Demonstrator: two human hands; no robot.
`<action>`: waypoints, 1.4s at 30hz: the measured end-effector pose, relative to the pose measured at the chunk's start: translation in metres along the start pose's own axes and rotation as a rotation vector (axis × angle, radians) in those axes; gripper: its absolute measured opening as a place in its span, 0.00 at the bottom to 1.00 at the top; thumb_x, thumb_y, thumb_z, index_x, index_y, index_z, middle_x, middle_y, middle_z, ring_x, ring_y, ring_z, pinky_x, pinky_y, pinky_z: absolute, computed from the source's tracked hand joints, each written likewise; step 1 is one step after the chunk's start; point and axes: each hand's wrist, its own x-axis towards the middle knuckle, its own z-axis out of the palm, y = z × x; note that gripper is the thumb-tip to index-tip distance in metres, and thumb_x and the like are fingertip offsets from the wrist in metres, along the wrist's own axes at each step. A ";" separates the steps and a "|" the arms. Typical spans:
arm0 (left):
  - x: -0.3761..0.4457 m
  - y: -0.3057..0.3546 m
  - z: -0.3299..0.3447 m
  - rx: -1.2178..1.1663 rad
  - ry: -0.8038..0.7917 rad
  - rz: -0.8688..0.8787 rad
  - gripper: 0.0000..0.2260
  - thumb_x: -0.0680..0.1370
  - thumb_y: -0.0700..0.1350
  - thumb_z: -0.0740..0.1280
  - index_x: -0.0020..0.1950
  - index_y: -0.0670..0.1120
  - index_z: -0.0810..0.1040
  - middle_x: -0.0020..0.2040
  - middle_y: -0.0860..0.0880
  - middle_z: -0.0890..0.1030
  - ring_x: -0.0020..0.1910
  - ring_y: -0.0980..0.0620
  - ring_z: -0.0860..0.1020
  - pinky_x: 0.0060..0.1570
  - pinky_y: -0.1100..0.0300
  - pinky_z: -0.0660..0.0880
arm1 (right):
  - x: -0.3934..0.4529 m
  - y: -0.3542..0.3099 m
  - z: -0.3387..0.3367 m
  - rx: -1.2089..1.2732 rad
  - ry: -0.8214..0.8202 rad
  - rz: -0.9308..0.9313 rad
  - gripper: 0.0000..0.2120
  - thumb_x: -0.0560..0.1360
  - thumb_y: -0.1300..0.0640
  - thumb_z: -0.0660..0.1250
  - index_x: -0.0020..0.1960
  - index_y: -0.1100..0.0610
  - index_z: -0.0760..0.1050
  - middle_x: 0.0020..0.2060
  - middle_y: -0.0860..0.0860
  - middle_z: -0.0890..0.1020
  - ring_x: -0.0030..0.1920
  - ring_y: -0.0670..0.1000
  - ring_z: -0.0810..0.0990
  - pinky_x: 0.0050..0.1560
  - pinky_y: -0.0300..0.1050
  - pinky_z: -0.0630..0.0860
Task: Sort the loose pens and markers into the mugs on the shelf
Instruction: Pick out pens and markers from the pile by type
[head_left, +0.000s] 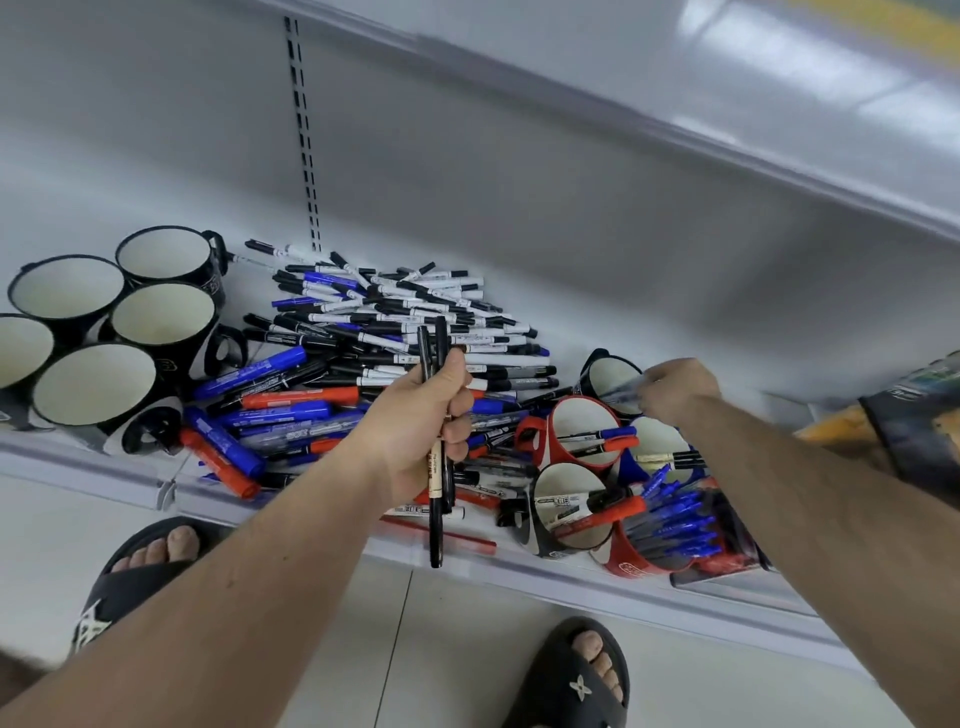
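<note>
Left hand (434, 415) is fisted around a small bundle of slim black pens (436, 457), gripped near mid-barrel, tips sticking up past the thumb and tails hanging below the palm over the shelf edge. One has a cream label band. Light, stiff plastic barrels, smooth, so they likely slide against each other; the mid-barrel fist looks right to keep them from fanning out.

Right hand (675, 389) reaches to the black enamel-look mug with white inside (608, 374) at the back right, fingers pinching a blurred grey-blue pen (623, 392) at the mug's mouth. Motion blur, so the exact finger hold is unclear.

Just beside it: red mug with white interior (582, 431) holding a few blue- and red-capped markers, a blue mug (660, 447) with thin pens, a black mug (566, 514) with a red-capped marker, a red mug crammed with blue ballpoints (670, 535). All lie tilted, mouths toward the camera, so the pens could slip back out.

Centre of the white metal shelf (571, 577): big loose pile of black, blue and red markers and pens (384, 332), mostly unsorted. Fat markers at the front left are heavier, better taken one or two at a time; thin ones bundle fine.

Far left: cluster of empty black mugs with white interiors (93, 384), also tipped.

Below: black slide sandals (571, 680) on a tiled floor.
</note>
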 end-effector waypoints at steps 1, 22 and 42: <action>-0.001 0.000 0.000 -0.003 -0.007 -0.006 0.13 0.81 0.55 0.61 0.42 0.48 0.70 0.30 0.53 0.68 0.25 0.55 0.64 0.26 0.62 0.64 | -0.001 0.000 0.000 0.019 -0.028 0.000 0.08 0.76 0.59 0.68 0.52 0.61 0.81 0.48 0.52 0.82 0.46 0.52 0.81 0.42 0.43 0.79; -0.054 -0.009 0.016 -0.020 -0.505 -0.297 0.08 0.78 0.47 0.61 0.49 0.44 0.75 0.35 0.51 0.74 0.29 0.54 0.72 0.42 0.54 0.69 | -0.181 -0.086 -0.062 0.618 -0.390 -0.372 0.10 0.76 0.54 0.71 0.56 0.54 0.80 0.38 0.48 0.82 0.31 0.46 0.74 0.31 0.39 0.69; -0.044 0.008 0.022 -0.302 -0.105 0.055 0.15 0.83 0.48 0.54 0.62 0.45 0.75 0.60 0.44 0.82 0.58 0.47 0.81 0.58 0.51 0.76 | -0.203 -0.062 -0.026 1.555 -0.348 -0.042 0.08 0.75 0.75 0.64 0.47 0.63 0.73 0.42 0.60 0.80 0.39 0.53 0.85 0.45 0.43 0.83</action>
